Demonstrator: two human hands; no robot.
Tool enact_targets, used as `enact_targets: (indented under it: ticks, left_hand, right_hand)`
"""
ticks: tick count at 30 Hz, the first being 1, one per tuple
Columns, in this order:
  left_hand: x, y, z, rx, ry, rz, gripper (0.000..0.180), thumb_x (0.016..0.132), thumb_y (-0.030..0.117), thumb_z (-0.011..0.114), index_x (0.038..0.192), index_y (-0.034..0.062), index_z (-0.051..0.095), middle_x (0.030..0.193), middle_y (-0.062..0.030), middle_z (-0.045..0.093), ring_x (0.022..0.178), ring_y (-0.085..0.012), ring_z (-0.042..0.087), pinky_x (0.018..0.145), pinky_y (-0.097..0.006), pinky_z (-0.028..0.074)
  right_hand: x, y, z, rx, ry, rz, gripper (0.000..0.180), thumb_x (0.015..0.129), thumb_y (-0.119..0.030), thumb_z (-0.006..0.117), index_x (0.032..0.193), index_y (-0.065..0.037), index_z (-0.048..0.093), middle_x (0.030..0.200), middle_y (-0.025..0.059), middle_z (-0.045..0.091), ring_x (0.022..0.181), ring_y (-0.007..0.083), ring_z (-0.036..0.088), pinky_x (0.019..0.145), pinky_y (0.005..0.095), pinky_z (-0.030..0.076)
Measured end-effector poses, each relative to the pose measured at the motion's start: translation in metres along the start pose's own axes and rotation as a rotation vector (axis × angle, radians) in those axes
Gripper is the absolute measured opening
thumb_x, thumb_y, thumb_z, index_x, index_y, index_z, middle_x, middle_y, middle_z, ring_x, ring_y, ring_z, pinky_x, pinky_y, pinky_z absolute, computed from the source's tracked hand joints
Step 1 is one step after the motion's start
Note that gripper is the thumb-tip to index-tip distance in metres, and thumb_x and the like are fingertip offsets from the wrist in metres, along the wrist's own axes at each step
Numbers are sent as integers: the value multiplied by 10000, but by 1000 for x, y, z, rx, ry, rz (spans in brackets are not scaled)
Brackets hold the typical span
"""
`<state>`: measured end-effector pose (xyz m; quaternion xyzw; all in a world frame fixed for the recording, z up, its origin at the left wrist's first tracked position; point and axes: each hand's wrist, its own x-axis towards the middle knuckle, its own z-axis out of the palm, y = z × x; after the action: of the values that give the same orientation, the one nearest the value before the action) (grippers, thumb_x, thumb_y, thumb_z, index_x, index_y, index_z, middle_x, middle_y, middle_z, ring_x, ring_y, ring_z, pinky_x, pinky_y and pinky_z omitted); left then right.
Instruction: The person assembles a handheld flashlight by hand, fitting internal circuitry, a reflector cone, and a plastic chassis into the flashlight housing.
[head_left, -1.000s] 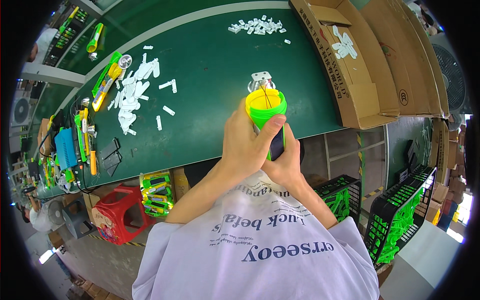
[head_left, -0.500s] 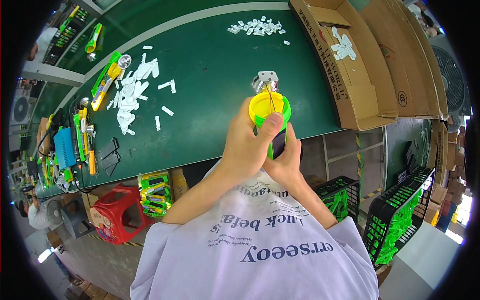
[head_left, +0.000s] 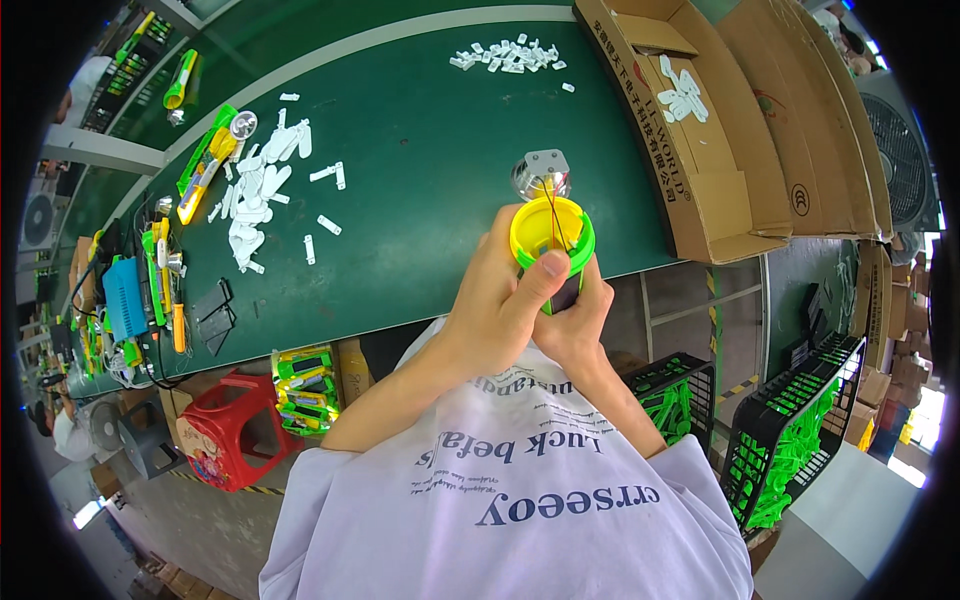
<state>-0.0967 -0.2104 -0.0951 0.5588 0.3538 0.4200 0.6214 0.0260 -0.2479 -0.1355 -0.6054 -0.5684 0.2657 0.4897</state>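
Note:
A yellow and green flashlight body (head_left: 540, 222) is held between my hands over the front edge of the green table. Its round mouth faces up, showing the yellow inside. My left hand (head_left: 492, 305) wraps round its left side, thumb pressed on the green rim. My right hand (head_left: 578, 325) grips it lower down on the right, where a dark panel partly shows. Thin dark and red wires (head_left: 554, 215) run from the mouth to a silvery reflector (head_left: 523, 181) with a pale plate (head_left: 547, 161) on it, just beyond the rim. The palms hide most of the handle.
White plastic parts (head_left: 255, 190) lie heaped left; small white pieces (head_left: 510, 55) lie at the back. Flashlights (head_left: 208, 165) and a blue box (head_left: 125, 297) are farther left. A cardboard box (head_left: 735, 180) stands right. Black crates (head_left: 745, 465) hold green parts; a red stool (head_left: 225, 435) stands below left.
Both hands have shifted slightly right and toward me with the flashlight body. Its mouth faces up more openly, and the reflector with its plate has moved along with it.

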Motion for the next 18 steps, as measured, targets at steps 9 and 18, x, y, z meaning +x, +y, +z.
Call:
enact_targets:
  ticks: [9,18]
  left_hand:
    - [-1,3,3,-74,141,59,498,839,332,744,1127,-20,540,1039,-134,671,961,-159,635,861,-305,502]
    - [0,26,11,-65,223,-32,336,807,128,668,1093,-12,560,989,-139,677,906,-160,644,819,-300,516]
  right_hand:
    - [-6,9,0,69,-88,-69,409,658,-126,812,932,-58,516,718,107,654,606,240,677,580,309,519]
    - [-12,14,6,115,-95,-70,408,659,-123,804,937,-59,513,711,110,649,602,242,671,574,308,508]
